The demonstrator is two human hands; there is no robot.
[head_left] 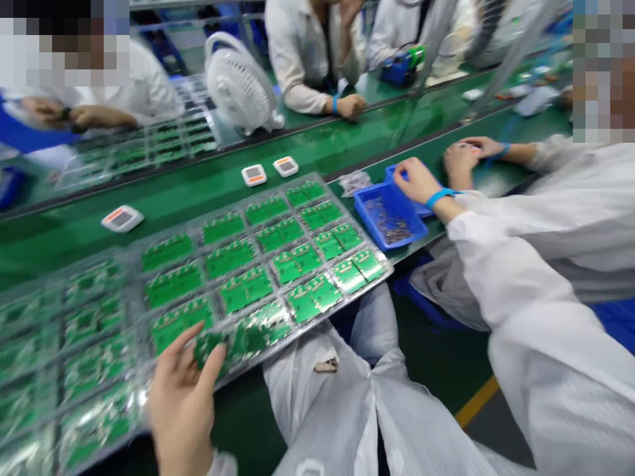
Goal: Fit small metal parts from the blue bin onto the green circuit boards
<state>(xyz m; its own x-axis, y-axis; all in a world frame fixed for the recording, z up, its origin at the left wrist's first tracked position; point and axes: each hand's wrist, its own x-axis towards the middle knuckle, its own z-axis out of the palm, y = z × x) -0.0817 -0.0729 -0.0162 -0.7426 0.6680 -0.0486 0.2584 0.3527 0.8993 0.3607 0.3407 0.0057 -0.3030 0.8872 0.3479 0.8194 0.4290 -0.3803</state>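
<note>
My left hand is at the front edge of a clear plastic tray, thumb and fingers closed around a small green circuit board. The tray's pockets hold several more green boards. My right hand, with a blue wrist strap, hovers over two blue bins at the right. Its fingers are bent together, and anything between the tips is too small to make out. Small metallic parts lie in the nearer blue bin; my hand partly covers the bin behind it.
A second tray of boards lies at left. Small white-and-orange devices and a plastic bag rest on the green bench. A co-worker's hands are close on my right. Across the bench are a white fan and other people.
</note>
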